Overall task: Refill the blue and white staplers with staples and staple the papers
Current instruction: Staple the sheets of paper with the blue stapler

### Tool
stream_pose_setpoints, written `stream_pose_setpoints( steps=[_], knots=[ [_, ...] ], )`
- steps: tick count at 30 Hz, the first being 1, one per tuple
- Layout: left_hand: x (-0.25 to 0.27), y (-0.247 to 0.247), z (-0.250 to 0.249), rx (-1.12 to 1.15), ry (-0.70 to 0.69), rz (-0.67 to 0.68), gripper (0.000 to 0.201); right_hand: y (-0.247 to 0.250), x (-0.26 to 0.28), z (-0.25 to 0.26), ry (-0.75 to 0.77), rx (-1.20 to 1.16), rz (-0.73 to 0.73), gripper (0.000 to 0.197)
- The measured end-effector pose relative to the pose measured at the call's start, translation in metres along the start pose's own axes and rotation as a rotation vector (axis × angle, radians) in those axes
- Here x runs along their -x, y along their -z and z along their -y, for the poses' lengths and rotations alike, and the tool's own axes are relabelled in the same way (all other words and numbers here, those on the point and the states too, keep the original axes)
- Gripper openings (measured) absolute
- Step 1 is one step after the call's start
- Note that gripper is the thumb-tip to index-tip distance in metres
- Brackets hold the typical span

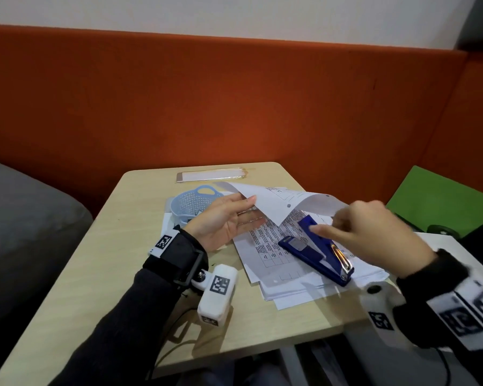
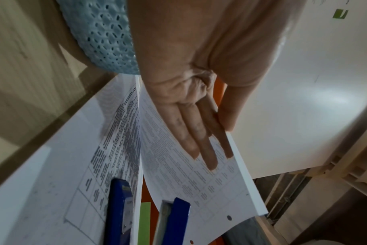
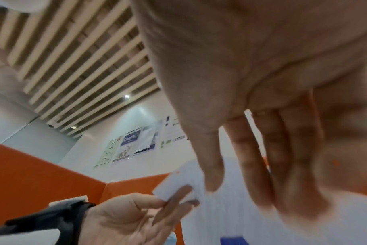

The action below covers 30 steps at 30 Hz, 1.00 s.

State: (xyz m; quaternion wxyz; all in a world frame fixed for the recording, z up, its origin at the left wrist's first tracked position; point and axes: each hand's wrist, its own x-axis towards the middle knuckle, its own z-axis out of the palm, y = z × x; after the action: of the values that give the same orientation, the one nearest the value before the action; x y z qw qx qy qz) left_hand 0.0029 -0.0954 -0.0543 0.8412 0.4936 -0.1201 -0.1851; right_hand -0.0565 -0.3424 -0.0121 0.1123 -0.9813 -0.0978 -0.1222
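A dark blue stapler (image 1: 310, 246) lies hinged open on a stack of printed papers (image 1: 290, 285) on the small wooden table (image 1: 109, 274). My left hand (image 1: 243, 210) pinches the corner of the top sheet (image 1: 276, 201) and holds it lifted and curled over the stack. The left wrist view shows straight fingers (image 2: 210, 144) under that sheet (image 2: 178, 182) and the stapler's two blue halves (image 2: 117, 207). My right hand (image 1: 329, 224) is blurred, fingers extended over the stapler near the sheet's right edge, holding nothing I can see. No white stapler is in view.
A light blue perforated basket (image 1: 187, 201) stands behind my left hand. A phone (image 1: 211, 176) lies at the table's far edge. An orange backrest (image 1: 234, 107) rises behind the table, with a grey cushion (image 1: 25, 218) at left and a green one (image 1: 441, 196) at right.
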Motion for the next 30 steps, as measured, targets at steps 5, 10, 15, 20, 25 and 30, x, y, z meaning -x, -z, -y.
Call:
stream_pose_setpoints(
  steps=[5, 10, 15, 20, 25, 30],
  knots=[
    [0.001, 0.000, 0.000, 0.012, 0.006, 0.006, 0.031, 0.026, 0.008, 0.010, 0.210, 0.109, -0.510, 0.031],
    [0.004, -0.003, -0.002, 0.005, 0.012, -0.003, 0.033, 0.013, -0.020, 0.000, 0.486, 0.020, -0.420, 0.038],
    [0.006, -0.006, -0.004, 0.000, 0.000, -0.009, 0.028, 0.004, -0.040, 0.005, 0.572, -0.131, -0.421, 0.021],
    [0.007, -0.014, -0.010, -0.164, -0.144, -0.085, 0.046, -0.006, -0.059, 0.013, 0.492, -0.341, -0.455, 0.013],
    [0.008, -0.015, -0.012, -0.216, -0.499, -0.207, 0.048, -0.015, -0.062, 0.030, 0.423, -0.526, -0.246, 0.014],
    [0.009, -0.010, -0.012, -0.700, -0.681, -0.329, 0.033, -0.022, -0.063, 0.038, 0.398, -0.570, -0.117, 0.019]
  ],
)
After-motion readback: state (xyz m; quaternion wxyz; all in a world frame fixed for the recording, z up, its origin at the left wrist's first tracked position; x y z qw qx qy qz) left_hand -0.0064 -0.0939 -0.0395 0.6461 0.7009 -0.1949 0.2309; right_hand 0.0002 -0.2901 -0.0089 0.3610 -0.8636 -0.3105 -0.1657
